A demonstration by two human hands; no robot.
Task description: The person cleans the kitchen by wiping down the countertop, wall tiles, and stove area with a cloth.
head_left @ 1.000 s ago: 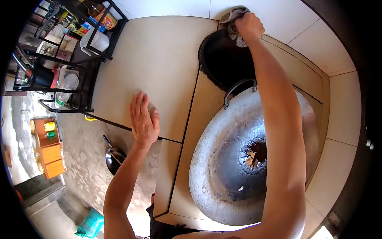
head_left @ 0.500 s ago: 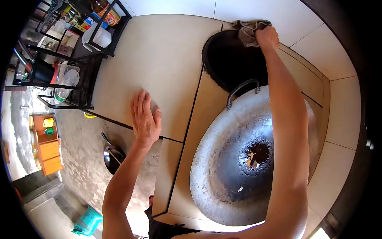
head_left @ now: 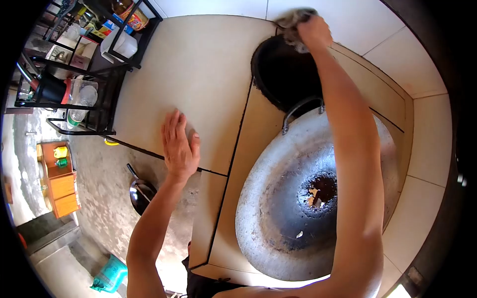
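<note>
My right hand point(head_left: 316, 33) is closed round a bunched grey-brown cloth point(head_left: 292, 25), blurred by motion, at the back of the tiled counter beside the white wall tiles. Just below the cloth is a round black opening point(head_left: 283, 74) in the counter. Across a large metal wok point(head_left: 268, 213) reaches my right forearm, hiding part of it. Dark liquid and pale scraps lie in the wok's middle, and its loop handle point(head_left: 293, 113) overlaps the edge of the opening. My left hand point(head_left: 180, 146) rests flat on the counter tiles point(head_left: 198, 74) near the front edge, fingers stretched out and holding nothing.
A black metal rack point(head_left: 107, 79) with bottles and a white plastic jug point(head_left: 121, 45) stands at the left end of the counter. On the floor are a dark pan point(head_left: 142, 193) and a teal bucket point(head_left: 110, 274). A wooden cabinet point(head_left: 62, 186) stands farther off.
My right hand has moved the cloth leftward and a little farther back, along the far rim of the opening. My left hand stays in place on the counter.
</note>
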